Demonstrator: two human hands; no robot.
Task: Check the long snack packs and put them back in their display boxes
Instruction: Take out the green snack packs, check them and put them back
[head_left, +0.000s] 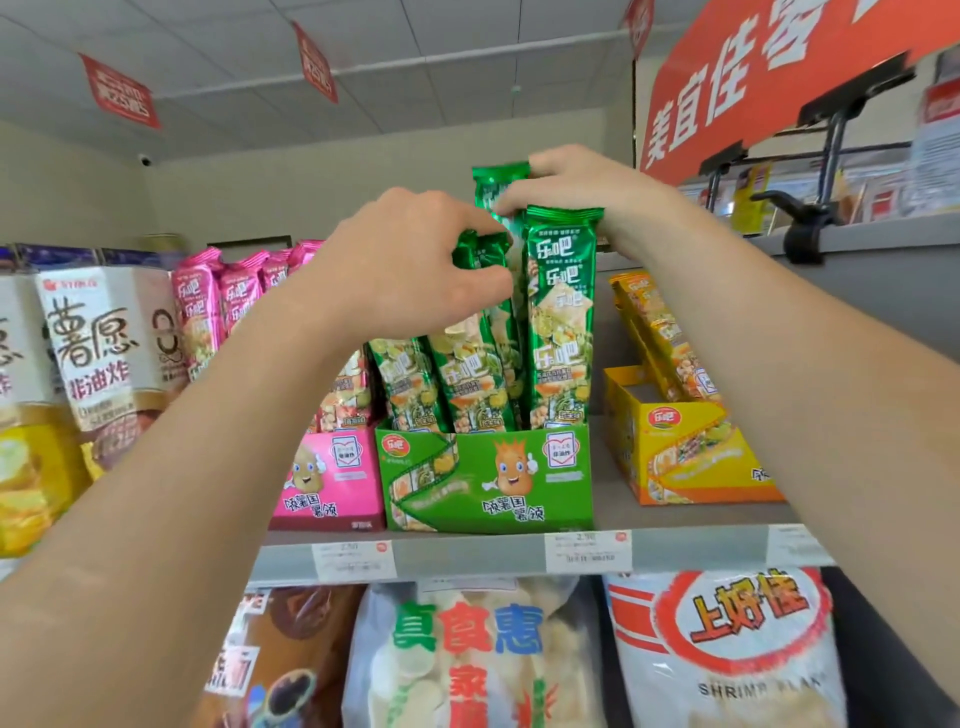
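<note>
Both forearms reach upward, left hand (410, 260) and right hand (569, 182) close together, fingers curled in pinches.

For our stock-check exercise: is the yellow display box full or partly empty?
Partly empty: the yellow display box has a bare front; yellow snack packs lean at its back.

Three display boxes (483, 478), two hands (410, 265)
</note>
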